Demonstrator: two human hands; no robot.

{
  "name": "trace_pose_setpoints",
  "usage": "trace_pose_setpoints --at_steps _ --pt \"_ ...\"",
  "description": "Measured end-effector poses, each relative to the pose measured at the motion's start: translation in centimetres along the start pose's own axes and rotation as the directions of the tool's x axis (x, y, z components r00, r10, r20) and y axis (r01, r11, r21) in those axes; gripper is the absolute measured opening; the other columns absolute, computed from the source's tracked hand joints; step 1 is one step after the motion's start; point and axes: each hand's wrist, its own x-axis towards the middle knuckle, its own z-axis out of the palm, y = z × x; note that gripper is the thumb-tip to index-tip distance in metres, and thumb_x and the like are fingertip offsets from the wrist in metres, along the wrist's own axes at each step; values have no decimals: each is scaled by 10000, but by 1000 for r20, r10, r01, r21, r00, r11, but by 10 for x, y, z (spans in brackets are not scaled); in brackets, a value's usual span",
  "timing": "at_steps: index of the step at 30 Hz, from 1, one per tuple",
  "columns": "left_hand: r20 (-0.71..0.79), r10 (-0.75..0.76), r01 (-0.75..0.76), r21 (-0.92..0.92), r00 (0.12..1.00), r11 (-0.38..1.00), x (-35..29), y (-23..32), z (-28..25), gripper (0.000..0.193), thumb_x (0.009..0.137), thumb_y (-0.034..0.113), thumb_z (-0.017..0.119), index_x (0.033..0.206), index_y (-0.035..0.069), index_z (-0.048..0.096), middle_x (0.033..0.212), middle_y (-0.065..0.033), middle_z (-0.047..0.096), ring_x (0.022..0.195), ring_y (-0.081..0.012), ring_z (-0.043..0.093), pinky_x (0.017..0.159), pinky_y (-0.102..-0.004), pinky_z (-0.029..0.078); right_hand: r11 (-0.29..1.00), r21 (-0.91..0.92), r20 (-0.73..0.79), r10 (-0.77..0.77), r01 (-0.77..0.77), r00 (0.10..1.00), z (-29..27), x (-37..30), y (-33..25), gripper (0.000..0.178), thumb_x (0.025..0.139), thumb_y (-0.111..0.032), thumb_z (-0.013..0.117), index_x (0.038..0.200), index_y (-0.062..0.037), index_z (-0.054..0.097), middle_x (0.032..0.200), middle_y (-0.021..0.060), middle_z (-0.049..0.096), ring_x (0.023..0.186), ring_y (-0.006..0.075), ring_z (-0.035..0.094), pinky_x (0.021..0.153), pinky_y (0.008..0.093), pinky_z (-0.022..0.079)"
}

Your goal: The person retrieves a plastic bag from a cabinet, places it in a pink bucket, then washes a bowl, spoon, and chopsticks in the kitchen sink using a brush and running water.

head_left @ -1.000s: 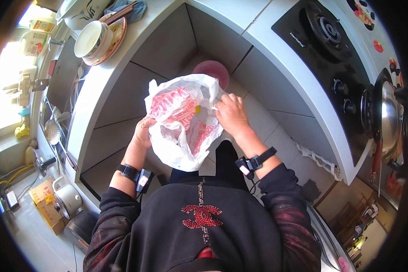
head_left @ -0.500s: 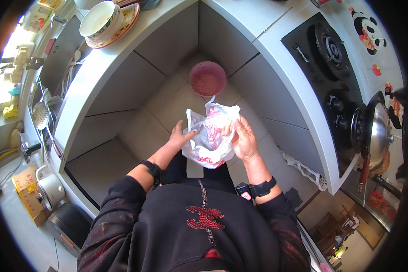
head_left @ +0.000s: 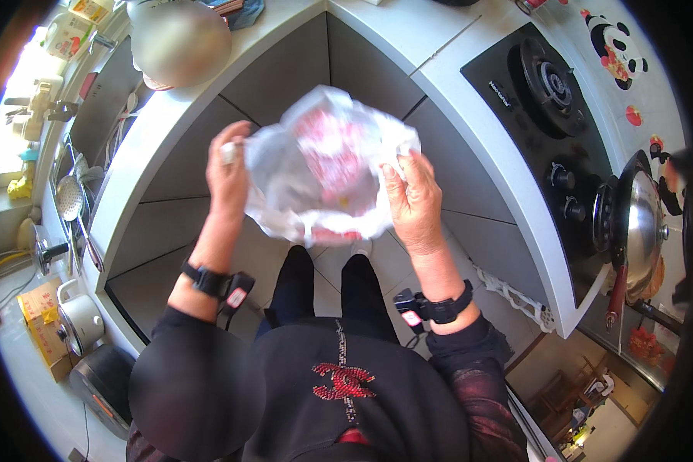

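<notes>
A white plastic bag (head_left: 281,181) with pinkish-red printing is spread wide between my two hands, above the floor in front of me. My left hand (head_left: 227,181) has its fingers curled on the bag's left edge, with a bit of white plastic showing between them. On the other side, my right hand (head_left: 414,202) pinches the bag's right rim between thumb and fingers. The pink print shows on the bag's thin far wall, and its mouth gapes. What lies inside, if anything, I cannot make out.
A pale counter (head_left: 142,131) curves along the left and far sides. On the right sit a black gas hob (head_left: 543,131) and a lidded wok (head_left: 643,231). At the left are a skimmer (head_left: 69,199) and a small white pot (head_left: 81,319). Blurred patches cover the far-left dishes.
Both hands have lifted the bag away from me and pulled it wider. My left hand has moved left and now grips its edge. The pink bucket on the floor is now hidden.
</notes>
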Motion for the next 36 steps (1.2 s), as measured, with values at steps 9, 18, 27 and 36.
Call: trace_pose_setpoints --at_steps 9,18,27,36 --pt "730 -684 451 610 -2 651 -220 -111 -76 305 920 213 562 1148 28 644 1142 -64 647 1093 -168 551 983 -325 407 763 -574 800 600 -298 -2 125 -231 128 338 862 -169 607 1181 -57 587 1182 161 596 1186 315 500 1106 400 284" --pt "465 -839 683 516 284 517 -199 -153 -74 237 943 210 522 1166 192 601 977 -128 645 769 -290 661 611 -390 552 659 -99 603 636 -746 482 72 -196 129 279 926 -75 481 1186 -58 582 1077 143 665 1012 248 629 869 353 493" --pt "577 -656 858 -171 486 485 -90 -119 29 287 1025 365 405 1160 154 544 1083 -43 580 996 -154 599 724 -276 464 832 -29 142 552 -554 821 38 -73 60 139 902 -48 539 1023 -58 607 794 118 650 713 194 643 655 301 484" --pt "575 -631 849 -267 520 456 -96 -169 125 346 977 396 494 1120 91 571 1072 -62 582 1031 -171 530 889 -323 426 992 -66 384 125 -108 915 82 -67 116 182 763 -16 586 916 -111 613 760 95 571 751 306 594 658 414 506"
